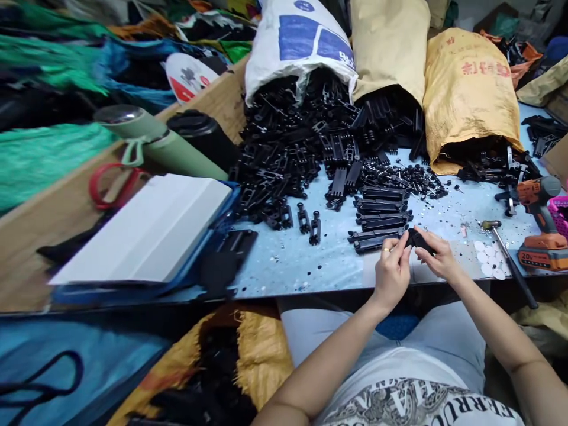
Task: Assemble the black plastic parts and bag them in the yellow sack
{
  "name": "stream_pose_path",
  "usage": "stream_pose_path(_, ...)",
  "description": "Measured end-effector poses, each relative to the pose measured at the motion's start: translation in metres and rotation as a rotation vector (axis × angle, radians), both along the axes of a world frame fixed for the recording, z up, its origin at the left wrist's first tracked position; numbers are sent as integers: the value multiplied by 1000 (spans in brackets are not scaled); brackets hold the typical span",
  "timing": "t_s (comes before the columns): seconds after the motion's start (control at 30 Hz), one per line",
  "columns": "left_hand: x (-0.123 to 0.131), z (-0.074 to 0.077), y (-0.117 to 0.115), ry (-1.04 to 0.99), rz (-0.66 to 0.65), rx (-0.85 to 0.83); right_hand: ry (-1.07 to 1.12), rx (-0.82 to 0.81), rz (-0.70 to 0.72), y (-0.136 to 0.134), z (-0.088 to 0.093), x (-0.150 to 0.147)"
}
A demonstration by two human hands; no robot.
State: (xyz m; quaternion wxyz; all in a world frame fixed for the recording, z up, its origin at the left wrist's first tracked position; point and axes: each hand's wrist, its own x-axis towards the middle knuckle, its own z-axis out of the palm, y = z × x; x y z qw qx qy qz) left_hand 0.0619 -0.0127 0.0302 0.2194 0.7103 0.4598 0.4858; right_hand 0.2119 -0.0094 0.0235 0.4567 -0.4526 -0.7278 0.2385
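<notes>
Both hands meet over the near edge of the blue work table, holding one small black plastic part [417,240] between them. My left hand [393,266], with a ring on one finger, pinches its left end. My right hand [437,254] has its fingers closed around the right side. The part's exact shape is mostly covered by fingers. Just beyond my left hand lies a row of long black plastic pieces [384,216], side by side. Two small black clip-like pieces [315,228] stand apart to the left, near a large heap of similar black parts [284,154].
Open sacks, white [306,41], tan [390,47] and yellow [470,89], spill black parts at the back. On the right are a hammer [510,260], an orange cordless drill [541,225] and white discs [489,258]. A green flask [177,145] and white box [151,228] stand left.
</notes>
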Motion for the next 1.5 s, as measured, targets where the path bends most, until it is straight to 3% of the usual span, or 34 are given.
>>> stream_pose_path(0.1, 8, 0, 1, -97, 72, 74, 44, 39, -91, -8, -4, -21)
stream_pose_path(0.2, 7, -5, 3, -141, 46, 16, 36, -4, -136, -12, -5, -32)
stream_pose_path(0.37, -3, -38, -4, -322, 89, -471, -223, -288, 5, -6, -5, -17)
stream_pose_path(0.47, -11, -56, -14, -224, 42, -610, -471, -336, 52, -7, -12, -5)
stream_pose_path(0.63, -27, -56, -11, 88, 79, -326, -657, -157, -69, -22, -29, 0)
stream_pose_path(0.77, -33, -51, 1, 118, -104, -189, -676, -49, -7, -24, -36, 5)
stream_pose_path(0.83, -33, -51, 3, 124, -116, -141, -681, -13, -2, -24, -37, 10)
stream_pose_path(1.17, -33, -35, 11, 403, -75, -116, -382, -37, -179, -56, -48, 34)
stream_pose_path(1.3, -32, -33, 13, 497, -116, -61, -341, -46, -127, -48, -48, 43)
stream_pose_path(1.5, -34, -42, 11, 487, -98, 24, -290, -35, -49, -31, -49, 51)
